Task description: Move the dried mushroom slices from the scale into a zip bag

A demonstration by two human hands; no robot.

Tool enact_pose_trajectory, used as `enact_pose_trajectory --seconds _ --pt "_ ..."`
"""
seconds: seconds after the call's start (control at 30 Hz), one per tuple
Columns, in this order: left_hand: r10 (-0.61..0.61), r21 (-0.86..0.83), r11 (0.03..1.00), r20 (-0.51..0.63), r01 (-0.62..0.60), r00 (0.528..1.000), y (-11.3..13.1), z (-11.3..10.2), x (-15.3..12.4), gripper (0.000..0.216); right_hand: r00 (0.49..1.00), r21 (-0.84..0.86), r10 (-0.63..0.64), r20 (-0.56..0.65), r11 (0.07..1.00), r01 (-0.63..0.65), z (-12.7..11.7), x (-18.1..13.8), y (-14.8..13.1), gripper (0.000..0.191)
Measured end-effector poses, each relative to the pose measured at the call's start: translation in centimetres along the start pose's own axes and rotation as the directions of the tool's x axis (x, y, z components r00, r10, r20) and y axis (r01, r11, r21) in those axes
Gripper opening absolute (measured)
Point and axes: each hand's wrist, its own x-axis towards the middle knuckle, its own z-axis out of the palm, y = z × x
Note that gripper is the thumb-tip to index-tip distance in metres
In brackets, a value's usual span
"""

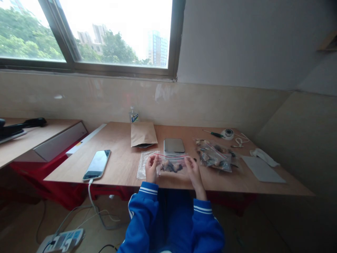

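Bare bench [121, 165] lies open at nine o'clock of the hands, up to the phone [97, 164]. At twelve o'clock a grey slab [174, 145] and a brown envelope [143, 134] block the way; at three o'clock a filled bag [214, 156] sits near.

Blue jacket sleeves [142, 211], white double stripes at cuffs; bare hands [152, 168].
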Motion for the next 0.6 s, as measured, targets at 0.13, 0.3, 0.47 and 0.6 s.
enact_pose_trajectory --seconds 0.13,0.3,0.47,0.6 --pt "-0.010 -0.017 1.000 -0.039 0.010 0.999 -0.2 -0.4 0.2 0.038 0.998 0.009 -0.002 -0.067 1.000 0.002 0.4 0.0 0.2 0.041" --pt "0.054 -0.021 0.998 -0.028 -0.055 0.998 -0.3 -0.8 0.3 0.034 0.988 -0.010 -0.035 -0.149 0.999 0.034 0.6 0.1 1.0 0.042" --pt "0.033 -0.017 0.999 -0.002 -0.033 0.999 -0.2 -1.0 0.3 0.036 0.987 -0.036 -0.036 -0.157 0.999 0.031 0.5 0.0 1.2 0.042" --pt "0.020 0.033 0.999 0.008 -0.020 1.000 0.1 -1.1 0.0 0.042 0.985 -0.039 -0.045 -0.168 0.998 0.039 0.4 -0.1 0.7 0.039"
